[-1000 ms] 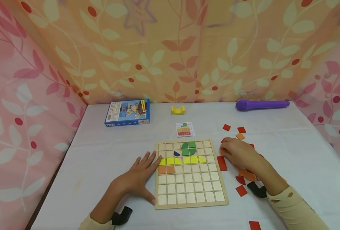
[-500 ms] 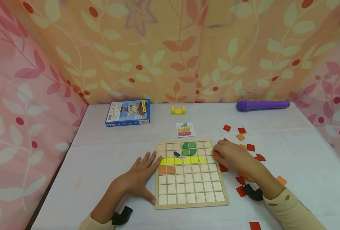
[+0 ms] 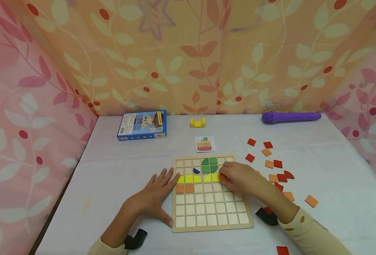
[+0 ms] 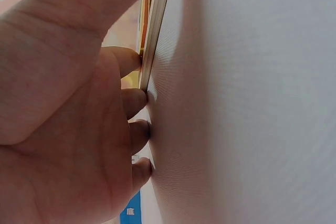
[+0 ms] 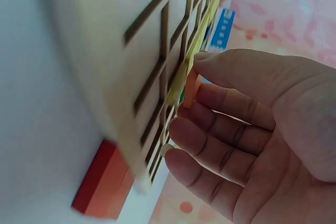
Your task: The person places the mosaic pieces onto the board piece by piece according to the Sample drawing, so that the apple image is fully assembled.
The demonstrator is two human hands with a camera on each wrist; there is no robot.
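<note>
A wooden grid board [image 3: 211,209] lies on the white table. My left hand [image 3: 151,196] is spread at its left side, thumb near the lower corner and index fingertip on the upper edge. Over the right part of the board, my right hand [image 3: 245,180] pinches an orange tile [image 5: 191,88] between thumb and fingers. The board bears a row of yellow tiles [image 3: 189,179], partly covered by the right hand. Above the row sit a green cluster [image 3: 209,165] and a small blue half-round tile [image 3: 196,170]. Two orange tiles [image 3: 189,188] fill cells at the left, under the yellow row.
Several loose red and orange tiles [image 3: 269,163] lie scattered right of the board. Behind it lie a small pattern card [image 3: 204,144] and a yellow notched block [image 3: 197,123]. A blue box [image 3: 142,125] stands back left, a purple toy microphone [image 3: 291,117] back right.
My right hand has moved left from the loose tiles onto the board, carrying the orange tile. More scattered tiles show behind it. My left hand has stayed at the board's edge.
</note>
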